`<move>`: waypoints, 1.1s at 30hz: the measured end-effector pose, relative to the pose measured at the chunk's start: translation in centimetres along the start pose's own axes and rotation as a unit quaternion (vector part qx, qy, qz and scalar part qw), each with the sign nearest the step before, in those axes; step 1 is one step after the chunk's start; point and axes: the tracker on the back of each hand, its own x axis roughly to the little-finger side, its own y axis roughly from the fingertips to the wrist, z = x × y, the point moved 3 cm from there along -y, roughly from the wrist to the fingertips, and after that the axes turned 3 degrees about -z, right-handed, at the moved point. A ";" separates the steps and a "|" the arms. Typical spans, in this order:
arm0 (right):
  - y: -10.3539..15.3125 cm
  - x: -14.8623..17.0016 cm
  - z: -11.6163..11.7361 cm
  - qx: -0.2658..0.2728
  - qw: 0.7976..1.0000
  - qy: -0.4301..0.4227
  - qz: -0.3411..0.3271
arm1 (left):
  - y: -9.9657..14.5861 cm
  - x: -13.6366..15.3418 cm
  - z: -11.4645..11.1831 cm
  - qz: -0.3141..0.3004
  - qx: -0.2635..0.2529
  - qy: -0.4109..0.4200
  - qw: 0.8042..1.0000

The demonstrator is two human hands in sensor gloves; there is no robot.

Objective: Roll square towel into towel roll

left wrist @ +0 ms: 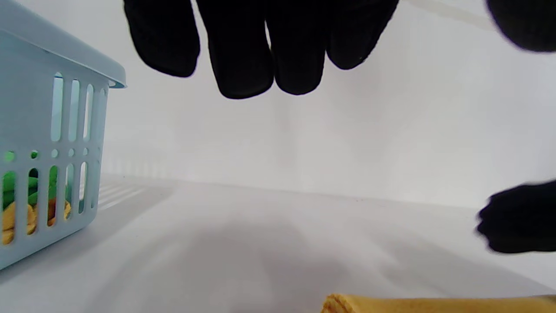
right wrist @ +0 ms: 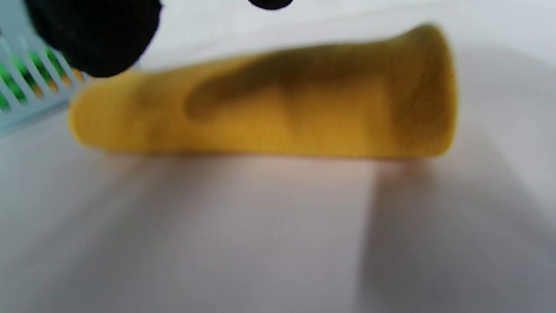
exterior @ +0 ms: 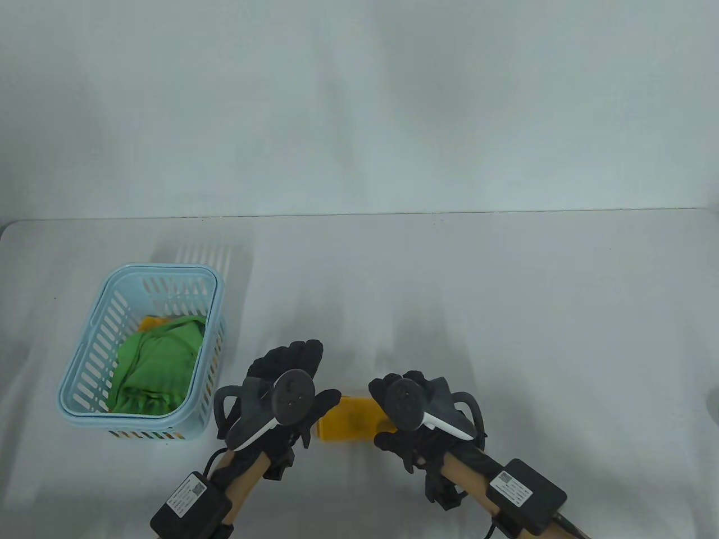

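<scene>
A: Towel (exterior: 351,418), yellow, rolled into a short flat roll, lying on the table (exterior: 505,314) near its front edge, between the two gloved hands. In the right wrist view it shows as a blurred yellow roll lying crosswise on the surface.

B: Left hand (exterior: 286,387)?

A: Black glove, tracker on its back. Left wrist view shows four fingers (left wrist: 243,52) hanging straight and relaxed above the table, holding nothing; the roll's end lies below them at the frame's bottom edge. In the table view the thumb reaches toward the roll's left end; contact cannot be told. Released.

B: Right hand (exterior: 415,415)?

A: Black glove, tracker on its back, over the roll's right end, which it covers in the table view. Fingers mostly hidden beneath the tracker; the right wrist view shows only glove tips at the top edge. Whether it grips the towel cannot be told.

B: Other items?

A: Basket (exterior: 84,359), light blue, slotted, toward the table's left edge, well apart from the roll. Inside: green cloth (exterior: 154,359) over a bit of yellow-orange cloth (exterior: 153,323).
</scene>
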 end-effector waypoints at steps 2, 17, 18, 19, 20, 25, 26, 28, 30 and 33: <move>-1.1 -0.3 0.9 -0.027 0.999 0.019 0.011 | 0.0 0.0 0.0 0.000 0.004 0.001 1.000; -4.3 -0.2 2.0 -0.056 0.997 0.031 0.053 | -0.2 -0.3 -0.5 -0.007 0.026 -0.010 1.000; -4.5 0.0 2.0 -0.064 0.996 0.018 0.057 | -0.3 -0.3 -0.6 -0.006 0.028 -0.010 1.000; -4.6 0.1 1.9 -0.067 0.996 0.009 0.058 | -0.3 -0.3 -0.6 -0.005 0.030 -0.010 0.999; -4.8 0.2 1.9 -0.070 0.996 0.000 0.058 | -0.3 -0.3 -0.6 -0.004 0.031 -0.010 0.999; -4.8 0.3 1.9 -0.066 0.996 -0.015 0.057 | -0.3 -0.2 -0.8 -0.003 0.037 -0.006 0.999; -4.8 0.3 1.9 -0.061 0.996 -0.019 0.055 | -0.4 -0.2 -0.8 -0.003 0.038 -0.009 0.999; -4.6 0.5 1.9 -0.051 0.997 -0.025 0.055 | -0.4 -0.1 -0.7 -0.002 0.037 -0.011 0.999; -4.3 0.7 1.5 -0.038 0.997 -0.029 0.056 | -0.3 -0.1 -0.8 -0.001 0.037 -0.006 0.999; -3.5 1.4 -0.3 -0.016 0.996 -0.045 0.070 | -0.3 -0.1 -0.7 -0.001 0.036 -0.002 0.999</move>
